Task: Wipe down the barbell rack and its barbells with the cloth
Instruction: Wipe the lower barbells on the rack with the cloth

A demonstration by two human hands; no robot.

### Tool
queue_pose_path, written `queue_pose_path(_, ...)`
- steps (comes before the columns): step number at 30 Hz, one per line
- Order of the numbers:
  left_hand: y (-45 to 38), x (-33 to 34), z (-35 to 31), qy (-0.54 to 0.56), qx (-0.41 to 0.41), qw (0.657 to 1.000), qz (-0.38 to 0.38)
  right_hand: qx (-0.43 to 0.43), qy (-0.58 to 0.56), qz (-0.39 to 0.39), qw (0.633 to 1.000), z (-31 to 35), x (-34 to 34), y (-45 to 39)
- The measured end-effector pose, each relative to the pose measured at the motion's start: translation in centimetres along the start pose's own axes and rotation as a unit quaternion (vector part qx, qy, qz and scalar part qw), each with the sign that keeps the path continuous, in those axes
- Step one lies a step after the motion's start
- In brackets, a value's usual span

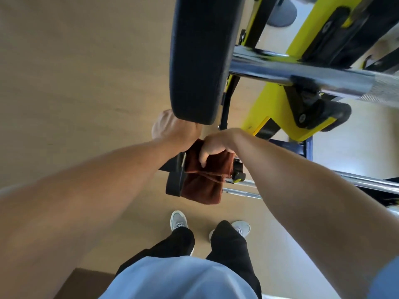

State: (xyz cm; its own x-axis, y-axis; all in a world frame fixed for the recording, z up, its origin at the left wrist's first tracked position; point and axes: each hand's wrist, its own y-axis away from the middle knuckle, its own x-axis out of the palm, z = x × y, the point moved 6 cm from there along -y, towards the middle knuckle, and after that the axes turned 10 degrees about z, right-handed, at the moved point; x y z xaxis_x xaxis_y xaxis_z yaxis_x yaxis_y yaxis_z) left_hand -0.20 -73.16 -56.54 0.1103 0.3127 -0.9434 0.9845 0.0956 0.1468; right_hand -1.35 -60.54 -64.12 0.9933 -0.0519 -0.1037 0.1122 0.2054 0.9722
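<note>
Cloth: a brown cloth (pixel 203 180), folded, lies over the end of a low barbell in the middle of the view, and its lower part hangs down toward the floor.
Right hand: the right hand (pixel 212 145) lies on top of the cloth with the fingers curled down over it and holds it against the bar.
Left hand: the left hand (pixel 170 126) is just left of the cloth, under the lower edge of the big black plate; the fingers are hidden, so I cannot tell if they are wide or holding something.
Low barbell: its small black plate (pixel 173 183) stands just left of the cloth and touches it; to the right of the cloth a black and yellow collar (pixel 237 171) sits on the chrome shaft (pixel 244 194).
Upper barbell: a large black plate (pixel 198 59) fills the upper middle, and its thick chrome bar (pixel 302 74) goes to the right edge.
Rack: the yellow rack (pixel 274 104) with black holders stands on the far right and carries the upper bar; another chrome bar (pixel 367 182) passes behind the right forearm.
Floor: light wooden floor (pixel 75 72) on the left and under everything.
Person: black trousers, a light blue shirt (pixel 179 279) and grey shoes (pixel 178 220) are seen near the bottom.
</note>
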Motion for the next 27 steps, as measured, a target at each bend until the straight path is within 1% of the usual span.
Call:
queue_pose_path(1,0.0,-0.2,-0.1,0.0,0.003,1.0,-0.002,-0.011,0.023,-0.049,0.998,0.1,0.0,0.1)
queue_pose_path(2,0.1,-0.3,-0.2,0.007,-0.002,1.0,0.0,-0.02,0.061,-0.127,0.99,0.1,0.2,0.6)
queue_pose_path(3,0.2,-0.2,-0.2,0.011,-0.01,1.0,0.005,-0.027,0.108,-0.231,0.966,0.3,0.5,1.3)
queue_pose_path(4,0.3,-0.3,-0.3,0.008,-0.02,1.0,0.016,-0.035,0.141,-0.331,0.932,0.5,1.2,2.2)
queue_pose_path(5,0.3,-0.2,-0.3,0.003,-0.031,0.999,0.027,-0.045,0.153,-0.404,0.901,0.7,2.3,2.8)
queue_pose_path(6,0.5,-0.5,-0.6,-0.002,-0.036,0.999,0.034,-0.052,0.156,-0.449,0.878,0.6,3.3,3.5)
queue_pose_path(7,0.5,-0.4,-0.6,-0.004,-0.037,0.999,0.033,-0.058,0.157,-0.473,0.865,0.5,4.2,3.6)
queue_pose_path(9,0.3,-0.6,-0.8,-0.01,-0.029,0.999,0.029,-0.077,0.147,-0.493,0.854,0.1,4.9,4.1)
queue_pose_path(11,0.0,-0.2,-1.3,-0.062,0.017,0.996,0.064,-0.113,0.129,-0.485,0.857,-0.9,5.4,4.5)
queue_pose_path(13,-0.5,1.1,-1.8,-0.128,0.062,0.98,0.142,-0.133,0.128,-0.47,0.863,-1.8,6.3,4.6)
queue_pose_path(15,-0.9,2.2,-2.3,-0.155,0.081,0.957,0.229,-0.14,0.119,-0.461,0.868,-2.2,7.1,5.1)
queue_pose_path(16,-0.9,2.9,-2.6,-0.177,0.084,0.946,0.26,-0.147,0.101,-0.459,0.87,-2.2,7.4,5.3)
queue_pose_path(18,-0.9,3.6,-3.8,-0.241,0.088,0.923,0.286,-0.163,0.051,-0.456,0.873,-2.3,7.7,6.1)
queue_pose_path(20,-1.3,5.1,-3.9,-0.243,0.073,0.911,0.325,-0.168,0.007,-0.436,0.884,-2.7,8.1,6.6)
queue_pose_path(21,-1.3,5.6,-3.8,-0.222,0.063,0.909,0.346,-0.167,-0.004,-0.423,0.89,-2.8,8.4,6.8)
queue_pose_path(24,-1.8,7.2,-4.0,-0.186,0.067,0.881,0.43,-0.162,-0.021,-0.394,0.905,-3.3,9.0,7.6)
queue_pose_path(26,-2.4,6.9,-4.2,-0.144,0.057,0.882,0.445,-0.171,-0.086,-0.393,0.899,-3.9,9.0,8.4)
queue_pose_path(27,-2.6,6.8,-4.3,-0.118,0.058,0.88,0.455,-0.174,-0.143,-0.401,0.888,-4.5,9.0,8.6)
